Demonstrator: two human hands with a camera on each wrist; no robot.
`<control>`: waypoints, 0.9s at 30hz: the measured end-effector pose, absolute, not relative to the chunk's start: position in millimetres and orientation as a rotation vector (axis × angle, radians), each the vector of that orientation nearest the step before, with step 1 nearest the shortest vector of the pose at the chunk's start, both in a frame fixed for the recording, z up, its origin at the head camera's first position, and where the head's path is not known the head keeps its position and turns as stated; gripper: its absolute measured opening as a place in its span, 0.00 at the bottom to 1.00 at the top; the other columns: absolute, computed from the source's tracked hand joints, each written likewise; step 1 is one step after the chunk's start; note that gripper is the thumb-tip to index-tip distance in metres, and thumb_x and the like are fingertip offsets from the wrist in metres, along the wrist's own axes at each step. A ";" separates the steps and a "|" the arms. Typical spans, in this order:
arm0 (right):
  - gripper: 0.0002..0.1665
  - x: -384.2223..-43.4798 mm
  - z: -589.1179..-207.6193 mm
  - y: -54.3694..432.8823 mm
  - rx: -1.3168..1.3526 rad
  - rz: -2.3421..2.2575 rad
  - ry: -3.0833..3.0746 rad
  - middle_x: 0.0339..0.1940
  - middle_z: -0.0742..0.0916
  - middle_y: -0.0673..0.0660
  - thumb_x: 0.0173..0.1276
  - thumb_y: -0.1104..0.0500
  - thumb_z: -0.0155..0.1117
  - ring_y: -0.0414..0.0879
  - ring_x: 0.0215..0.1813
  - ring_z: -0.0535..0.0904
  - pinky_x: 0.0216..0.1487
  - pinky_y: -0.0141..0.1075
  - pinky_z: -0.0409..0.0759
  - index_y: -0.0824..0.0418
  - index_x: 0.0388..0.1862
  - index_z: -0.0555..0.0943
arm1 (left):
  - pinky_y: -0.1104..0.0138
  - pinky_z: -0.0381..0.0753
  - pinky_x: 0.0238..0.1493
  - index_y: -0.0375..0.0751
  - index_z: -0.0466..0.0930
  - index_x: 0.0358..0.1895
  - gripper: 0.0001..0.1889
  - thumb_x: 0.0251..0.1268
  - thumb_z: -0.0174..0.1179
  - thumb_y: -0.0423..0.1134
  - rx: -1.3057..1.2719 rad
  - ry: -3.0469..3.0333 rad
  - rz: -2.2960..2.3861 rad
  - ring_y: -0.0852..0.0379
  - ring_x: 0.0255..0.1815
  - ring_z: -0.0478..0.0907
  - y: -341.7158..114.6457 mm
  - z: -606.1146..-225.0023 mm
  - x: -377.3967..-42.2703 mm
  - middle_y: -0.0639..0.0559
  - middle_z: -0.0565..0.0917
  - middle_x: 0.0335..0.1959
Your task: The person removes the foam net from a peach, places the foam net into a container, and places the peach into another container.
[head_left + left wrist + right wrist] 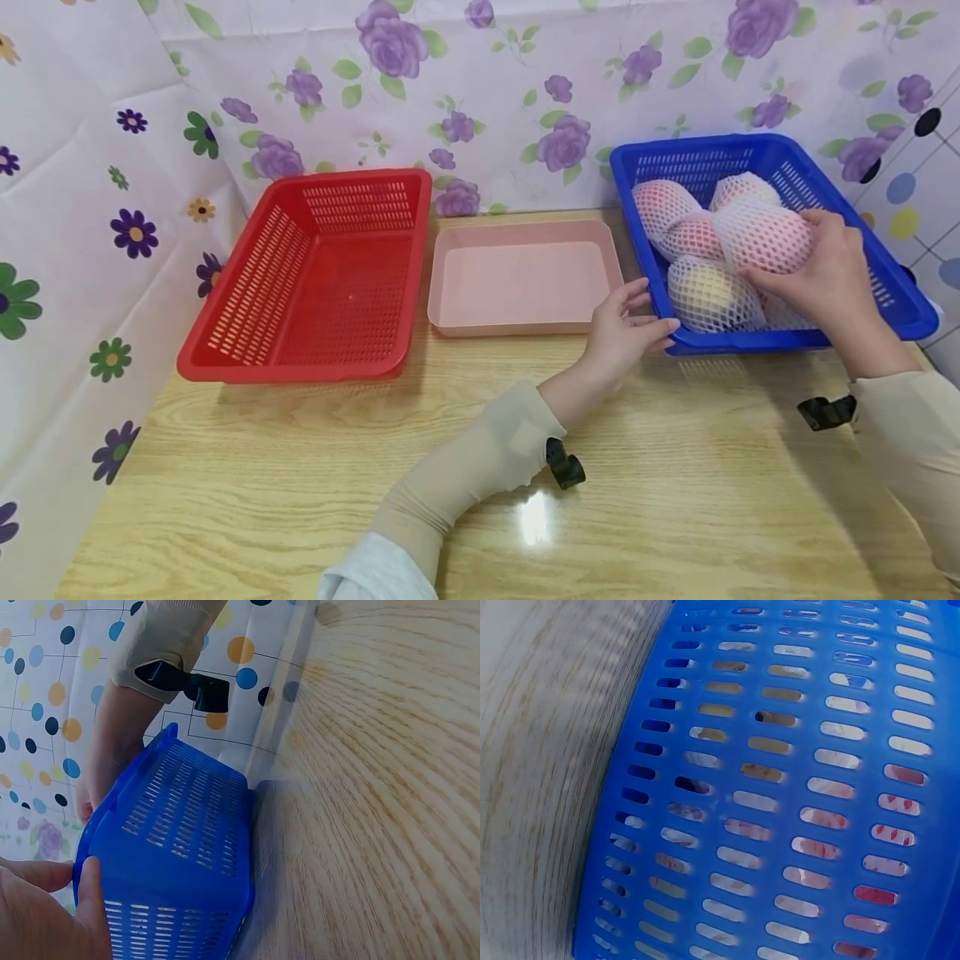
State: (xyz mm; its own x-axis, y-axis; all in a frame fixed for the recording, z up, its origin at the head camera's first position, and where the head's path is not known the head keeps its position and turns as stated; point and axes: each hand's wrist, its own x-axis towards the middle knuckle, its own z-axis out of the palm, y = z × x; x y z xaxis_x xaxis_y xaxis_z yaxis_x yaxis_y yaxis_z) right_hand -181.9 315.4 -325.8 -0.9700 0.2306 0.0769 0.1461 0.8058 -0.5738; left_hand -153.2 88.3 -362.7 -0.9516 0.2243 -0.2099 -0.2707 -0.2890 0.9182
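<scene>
At the right stands a blue plastic basket (757, 341) with slotted sides, holding several round fruits in white foam nets. My right hand (838, 271) grips a pink netted fruit (765, 237) on top of the others, thumb at its front and fingers behind it. Beside it lie a pale yellow netted fruit (708, 296) and a reddish one (663, 208). My left hand (618, 329) pinches the basket's rim at its near left corner; the left wrist view shows the thumb (91, 900) against the outside. In the right wrist view the basket wall (727, 802) hides my right hand.
A red slotted basket (367, 367) stands at the left with nothing in it. Between the two baskets lies a shallow pink tray (525, 279). All stand on a wood-grain table (300, 483), with a flowered cloth (517, 100) hanging close behind.
</scene>
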 end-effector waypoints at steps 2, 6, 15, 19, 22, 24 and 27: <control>0.59 -181.2 -326.1 315.8 -0.301 0.894 -2.839 0.69 0.56 0.79 0.58 0.43 0.67 0.73 0.65 0.54 0.62 0.70 0.59 0.69 0.74 0.45 | 0.62 0.86 0.39 0.42 0.72 0.62 0.32 0.52 0.63 0.17 -0.065 1.649 2.298 0.59 0.36 0.78 88.8 -362.0 -153.3 0.52 0.77 0.50; 0.58 -179.4 -327.0 316.2 -0.290 0.915 -2.808 0.70 0.56 0.77 0.58 0.44 0.68 0.72 0.66 0.53 0.62 0.69 0.59 0.68 0.74 0.47 | 0.61 0.86 0.39 0.42 0.72 0.62 0.33 0.51 0.63 0.17 -0.091 1.640 2.297 0.57 0.38 0.80 89.3 -361.4 -152.8 0.52 0.78 0.49; 0.54 -176.2 -326.0 313.4 -0.195 0.936 -2.654 0.67 0.64 0.74 0.56 0.49 0.71 0.69 0.62 0.61 0.57 0.68 0.66 0.66 0.73 0.53 | 0.60 0.86 0.41 0.41 0.72 0.61 0.31 0.52 0.62 0.17 -0.100 1.609 2.290 0.53 0.42 0.82 86.1 -361.0 -152.5 0.52 0.79 0.45; 0.54 -175.8 -323.9 312.1 -0.178 0.968 -2.647 0.68 0.64 0.73 0.55 0.50 0.71 0.69 0.63 0.61 0.57 0.69 0.66 0.65 0.73 0.53 | 0.59 0.85 0.43 0.39 0.70 0.62 0.31 0.53 0.61 0.16 -0.072 1.581 2.285 0.50 0.44 0.82 83.3 -360.9 -153.9 0.50 0.79 0.45; 0.54 -176.3 -321.7 309.9 -0.177 1.000 -2.656 0.69 0.63 0.72 0.56 0.49 0.71 0.69 0.64 0.61 0.59 0.69 0.64 0.65 0.73 0.53 | 0.58 0.84 0.45 0.37 0.70 0.62 0.31 0.53 0.59 0.15 -0.048 1.564 2.280 0.48 0.46 0.82 79.9 -361.0 -154.9 0.49 0.79 0.47; 0.54 -176.7 -319.3 308.1 -0.176 1.022 -2.666 0.70 0.63 0.71 0.56 0.48 0.71 0.68 0.65 0.60 0.60 0.69 0.64 0.64 0.73 0.53 | 0.58 0.84 0.45 0.36 0.70 0.62 0.31 0.53 0.59 0.15 -0.033 1.566 2.265 0.47 0.46 0.82 76.6 -361.5 -156.2 0.47 0.79 0.48; 0.54 -177.2 -313.5 305.1 -0.165 1.061 -2.680 0.70 0.63 0.69 0.56 0.47 0.71 0.66 0.65 0.61 0.61 0.68 0.64 0.62 0.74 0.53 | 0.58 0.84 0.46 0.35 0.69 0.62 0.30 0.54 0.58 0.15 0.011 1.592 2.235 0.43 0.48 0.81 68.6 -361.5 -158.0 0.44 0.79 0.51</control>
State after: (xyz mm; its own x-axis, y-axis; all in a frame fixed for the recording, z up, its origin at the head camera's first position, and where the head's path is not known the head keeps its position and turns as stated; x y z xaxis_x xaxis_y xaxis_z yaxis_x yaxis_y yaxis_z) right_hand -177.2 305.1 -313.5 -0.9614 0.1969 0.1921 0.0120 0.7276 -0.6859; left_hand -158.0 68.6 -361.5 -0.9219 0.3198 -0.2185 -0.3111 -0.2751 0.9097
